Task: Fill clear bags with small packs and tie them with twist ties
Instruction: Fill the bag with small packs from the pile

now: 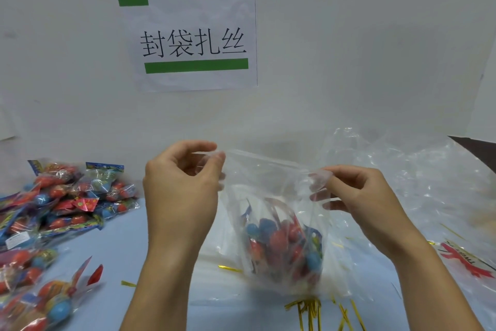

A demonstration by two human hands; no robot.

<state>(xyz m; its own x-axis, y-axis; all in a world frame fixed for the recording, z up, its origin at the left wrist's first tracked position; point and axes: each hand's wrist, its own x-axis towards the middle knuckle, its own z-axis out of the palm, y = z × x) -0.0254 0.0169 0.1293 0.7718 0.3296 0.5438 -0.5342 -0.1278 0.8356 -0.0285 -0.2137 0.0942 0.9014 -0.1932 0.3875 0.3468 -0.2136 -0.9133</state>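
Head view: only one view is given, and it looks down at two hands over a blue bench (150, 236).
Left hand (182, 185): its fingers (214, 154) are curled in tight, and the top left corner of the clear bag (279, 210) is pinched between them.
Right hand (359, 196): its fingers (326, 173) are curled in too, and the top right corner of the bag is pinched between them.
Clear bag: it is held up between the two sets of fingers, with its top edge pulled flat from one pinch to the other.
Small packs in the bag (284, 244): red and blue ones are seen low down, well below the fingers, at the bottom of the bag.
Loose small packs (67, 196): a pile is seen on the bench, out past the left fingers.
Twist ties (308, 309): gold ones are spread on the bench, below the bag and nearer the right fingers.
More clear bags (429, 183): a heap is seen behind the right fingers.
Step in hand: the bag looks filled, so it is likely that the top is being made ready to be closed.
How to do it well: the top should be gathered into a thin neck above the packs, some air should be pushed out, and the neck should be held tight by one hand while a tie is picked up by the other.
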